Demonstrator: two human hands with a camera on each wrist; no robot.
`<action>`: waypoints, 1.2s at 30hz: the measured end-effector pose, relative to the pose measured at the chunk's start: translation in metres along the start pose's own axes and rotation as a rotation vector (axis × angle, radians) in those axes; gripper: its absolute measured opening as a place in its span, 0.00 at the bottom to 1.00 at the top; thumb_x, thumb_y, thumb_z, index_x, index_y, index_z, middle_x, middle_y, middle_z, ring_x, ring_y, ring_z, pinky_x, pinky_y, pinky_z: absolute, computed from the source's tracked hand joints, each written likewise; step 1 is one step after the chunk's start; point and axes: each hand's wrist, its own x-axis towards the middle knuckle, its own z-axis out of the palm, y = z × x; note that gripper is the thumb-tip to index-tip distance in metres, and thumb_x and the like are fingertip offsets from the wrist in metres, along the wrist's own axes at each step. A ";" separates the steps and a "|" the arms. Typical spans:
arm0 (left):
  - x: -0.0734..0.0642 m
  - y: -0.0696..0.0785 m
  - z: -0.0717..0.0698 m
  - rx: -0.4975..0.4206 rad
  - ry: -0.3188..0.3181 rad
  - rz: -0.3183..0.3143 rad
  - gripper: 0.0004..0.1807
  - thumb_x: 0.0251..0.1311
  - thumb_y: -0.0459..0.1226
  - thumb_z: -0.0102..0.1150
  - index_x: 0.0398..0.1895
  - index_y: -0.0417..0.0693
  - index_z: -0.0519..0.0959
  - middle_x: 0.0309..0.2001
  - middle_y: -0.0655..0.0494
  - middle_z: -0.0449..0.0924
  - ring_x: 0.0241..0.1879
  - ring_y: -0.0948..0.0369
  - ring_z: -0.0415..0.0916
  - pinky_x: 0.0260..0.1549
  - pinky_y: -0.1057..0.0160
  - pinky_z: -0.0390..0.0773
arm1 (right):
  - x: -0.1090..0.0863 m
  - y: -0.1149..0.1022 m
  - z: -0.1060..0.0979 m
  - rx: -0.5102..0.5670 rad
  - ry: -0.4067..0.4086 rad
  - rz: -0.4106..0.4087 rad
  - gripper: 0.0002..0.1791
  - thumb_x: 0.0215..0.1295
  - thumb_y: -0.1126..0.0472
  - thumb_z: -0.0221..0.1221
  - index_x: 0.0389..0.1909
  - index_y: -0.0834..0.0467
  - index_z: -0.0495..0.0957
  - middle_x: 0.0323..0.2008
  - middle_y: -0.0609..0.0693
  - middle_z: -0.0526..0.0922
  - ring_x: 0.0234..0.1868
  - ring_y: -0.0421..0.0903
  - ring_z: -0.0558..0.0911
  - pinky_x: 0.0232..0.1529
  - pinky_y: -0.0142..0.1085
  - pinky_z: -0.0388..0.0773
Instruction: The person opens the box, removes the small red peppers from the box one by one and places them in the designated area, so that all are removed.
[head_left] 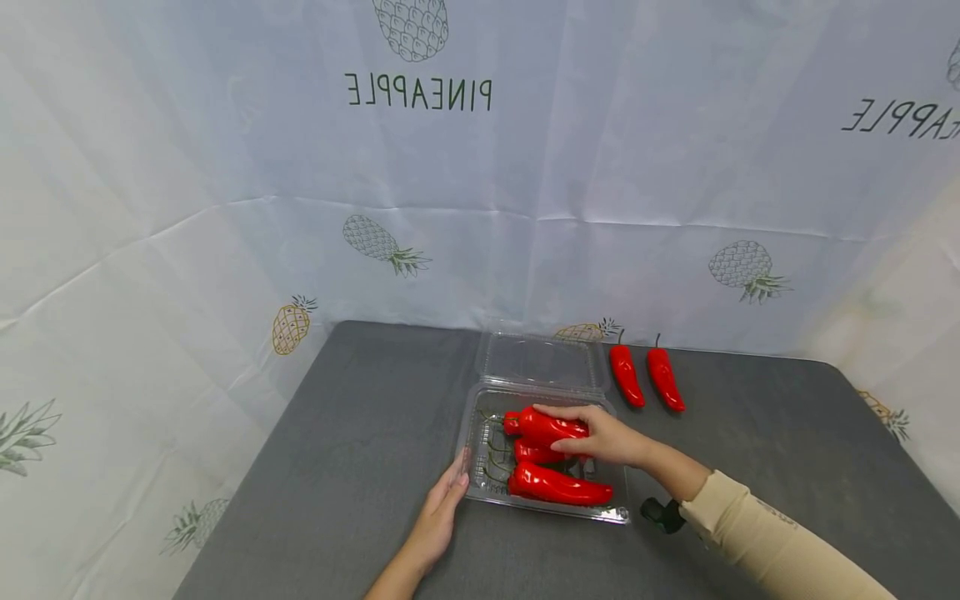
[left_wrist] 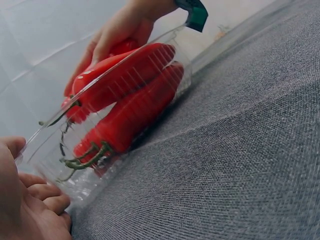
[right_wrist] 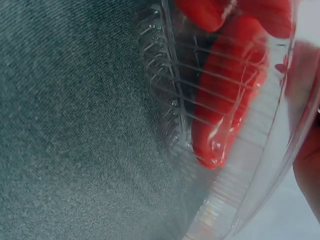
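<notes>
A clear plastic clamshell box (head_left: 547, 510) stands with its lid (head_left: 542, 360) folded back. Several glossy red peppers with green stems lie inside, one red pepper (head_left: 558, 485) along the near side. My left hand (head_left: 441, 507) grips the box's left edge, thumb at the rim and fingers against the outer wall (left_wrist: 47, 200). Over the far part of the box, my right hand (head_left: 600, 435) holds a red pepper (head_left: 536, 425) from above, thumb on its near side. Through the transparent wall, the right wrist view shows another pepper (right_wrist: 225, 100); most of the right hand is out of that view.
Two more red peppers, a left one (head_left: 626, 375) and a right one (head_left: 664, 379), lie on the grey table (head_left: 360, 433) right of the lid. A pineapple-print curtain (head_left: 525, 167) hangs behind the table. A dark green strap (left_wrist: 198, 17) is on the right wrist.
</notes>
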 end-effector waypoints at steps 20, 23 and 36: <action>-0.001 -0.001 0.000 -0.009 -0.008 0.006 0.30 0.73 0.38 0.34 0.69 0.25 0.46 0.70 0.31 0.45 0.68 0.63 0.45 0.58 0.85 0.49 | -0.012 0.003 -0.026 0.083 0.092 0.130 0.36 0.60 0.61 0.61 0.64 0.56 0.52 0.55 0.63 0.70 0.49 0.53 0.74 0.40 0.41 0.82; -0.001 -0.001 0.000 -0.010 -0.008 -0.001 0.30 0.73 0.38 0.34 0.69 0.25 0.46 0.70 0.32 0.45 0.68 0.64 0.46 0.58 0.85 0.50 | -0.014 0.005 -0.031 0.052 0.126 0.175 0.39 0.62 0.57 0.60 0.69 0.51 0.49 0.54 0.62 0.69 0.47 0.54 0.74 0.39 0.41 0.81; -0.001 -0.002 0.000 -0.007 -0.007 0.007 0.30 0.73 0.38 0.34 0.69 0.26 0.46 0.70 0.32 0.46 0.65 0.74 0.48 0.58 0.85 0.50 | -0.026 0.012 -0.052 0.030 0.298 0.261 0.36 0.71 0.45 0.44 0.73 0.39 0.37 0.70 0.66 0.48 0.57 0.65 0.63 0.42 0.45 0.79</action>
